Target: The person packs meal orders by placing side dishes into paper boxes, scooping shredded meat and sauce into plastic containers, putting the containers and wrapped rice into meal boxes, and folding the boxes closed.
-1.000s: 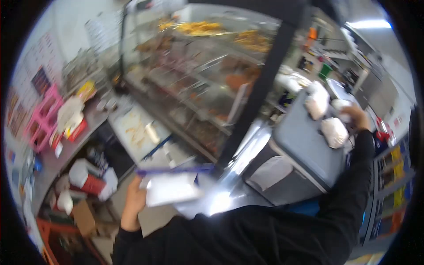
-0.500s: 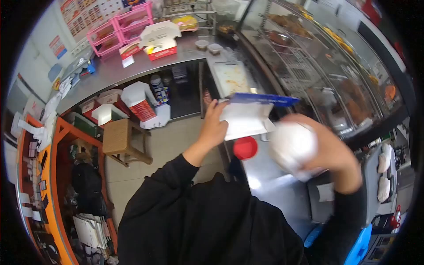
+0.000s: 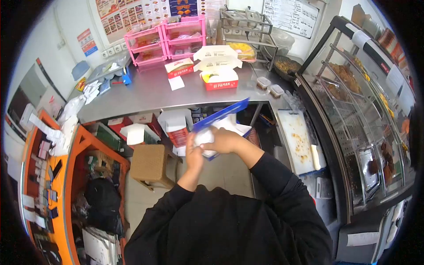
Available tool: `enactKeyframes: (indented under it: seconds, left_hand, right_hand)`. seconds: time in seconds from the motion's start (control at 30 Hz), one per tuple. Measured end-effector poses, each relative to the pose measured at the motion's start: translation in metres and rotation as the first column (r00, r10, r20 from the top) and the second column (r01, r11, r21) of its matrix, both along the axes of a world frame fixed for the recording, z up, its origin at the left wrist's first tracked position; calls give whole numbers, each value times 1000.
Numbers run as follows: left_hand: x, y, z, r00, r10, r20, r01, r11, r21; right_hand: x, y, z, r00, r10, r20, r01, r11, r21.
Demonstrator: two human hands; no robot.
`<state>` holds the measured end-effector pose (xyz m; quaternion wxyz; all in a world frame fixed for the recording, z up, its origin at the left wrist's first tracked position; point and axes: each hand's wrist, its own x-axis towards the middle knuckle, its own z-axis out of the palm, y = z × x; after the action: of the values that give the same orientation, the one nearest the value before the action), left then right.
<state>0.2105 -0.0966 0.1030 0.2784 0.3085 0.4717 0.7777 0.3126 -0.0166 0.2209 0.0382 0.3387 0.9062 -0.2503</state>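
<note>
In front of my chest, my left hand (image 3: pixel 193 154) grips the near left side of an open blue box (image 3: pixel 223 115) with a white inside. A white wrapped bundle (image 3: pixel 204 140) sits in the left part of the box. My right hand (image 3: pixel 224 140) reaches over the box, its fingers closed on the bundle. The box is tilted, with its blue lid raised on the far side. Part of the bundle is hidden behind my fingers.
A steel counter (image 3: pixel 150 95) holds an open red box (image 3: pixel 221 84), pink baskets (image 3: pixel 183 37) and sauce cups (image 3: pixel 276 90). On the right are a cutting board (image 3: pixel 295 137) with a white-handled knife (image 3: pixel 315 157) and a glass display case (image 3: pixel 353 115). A brown stool (image 3: pixel 148 163) stands below left.
My right hand has brought a white bundle from the grey box top on the right into the blue box. The view has turned left towards the counter.
</note>
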Motion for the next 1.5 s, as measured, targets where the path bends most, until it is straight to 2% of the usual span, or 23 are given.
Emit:
enactKeyframes:
  seconds: [0.03,0.07,0.17,0.23,0.37,0.4,0.43,0.47,0.6,0.67,0.7,0.77,0.83,0.9,0.93,0.97,1.0,1.1,1.2,1.3,1.33,1.43,1.5]
  left_hand:
    - [-18,6,5,999,-28,33,26,999,42]
    - [-32,9,17,996,85,21,-81,985,-152]
    - [-84,38,13,976,184,118,-184,983,-8]
    - [-128,57,7,959,244,147,-249,968,17]
    - [-229,99,-30,938,347,-1,-347,935,-69]
    - [-235,114,-22,952,294,88,-290,955,-59]
    - [-241,120,-12,948,265,177,-259,964,-53]
    - [-263,129,-28,949,292,118,-288,956,-51]
    - [-291,157,-54,852,477,-217,-523,797,-301]
    - [-289,159,-54,878,476,-53,-471,836,-282]
    - [-287,168,-51,839,508,-196,-543,799,-258]
    - [-278,174,-32,883,468,-32,-454,835,-311]
    - [-277,177,-32,911,412,-10,-391,855,-340]
    - [-270,184,-26,919,395,-20,-376,858,-350]
    - [-274,183,-32,928,373,6,-347,868,-354]
    - [-278,183,-38,937,349,29,-317,880,-355]
    - [-281,183,-43,946,323,-32,-317,899,-301]
    - [-297,178,-76,962,270,-35,-268,914,-306]
    - [-292,178,-63,972,160,171,-117,964,-240]
    - [-295,178,-78,952,280,-125,-305,905,-297]
    - [-296,179,-83,924,322,-204,-371,882,-290]
    - [-298,185,-91,876,388,-285,-458,856,-241]
    - [-297,184,-89,896,366,-251,-419,883,-211]
  right_hand:
    - [-9,10,6,995,72,-74,-75,996,-40]
    - [-16,19,8,979,141,-150,-153,985,-77]
    - [-11,56,38,815,211,-540,-133,975,180]
    - [5,101,57,814,-51,-578,-18,993,-113]
    - [61,283,22,900,-279,-335,352,918,184]
    - [78,331,6,847,-496,-193,512,858,43]
    - [93,376,-17,854,-520,-6,492,804,335]
    - [108,415,-48,780,-612,133,530,758,380]
    - [144,530,-155,787,-610,95,567,775,278]
    - [135,506,-129,778,-628,26,579,732,360]
    - [132,504,-116,749,-648,-136,655,696,294]
    - [141,520,-97,715,-589,-377,699,610,374]
    - [99,490,-41,489,-632,-601,725,678,-122]
    - [38,452,3,687,-369,-626,308,928,-208]
    - [-9,413,30,769,-257,-585,78,947,-313]
    - [-50,393,35,813,45,-580,-198,959,-203]
    - [-92,369,32,860,164,-483,-361,864,-350]
    - [-224,295,-18,881,147,-450,-431,641,-635]
    - [-307,256,-73,816,205,-541,-406,869,-284]
    - [-325,251,-104,856,217,-469,-251,968,-9]
    - [-323,248,-102,945,88,-316,-107,993,-41]
    - [-323,254,-87,989,42,145,-49,998,41]
    - [-323,260,-97,980,69,184,-92,988,121]
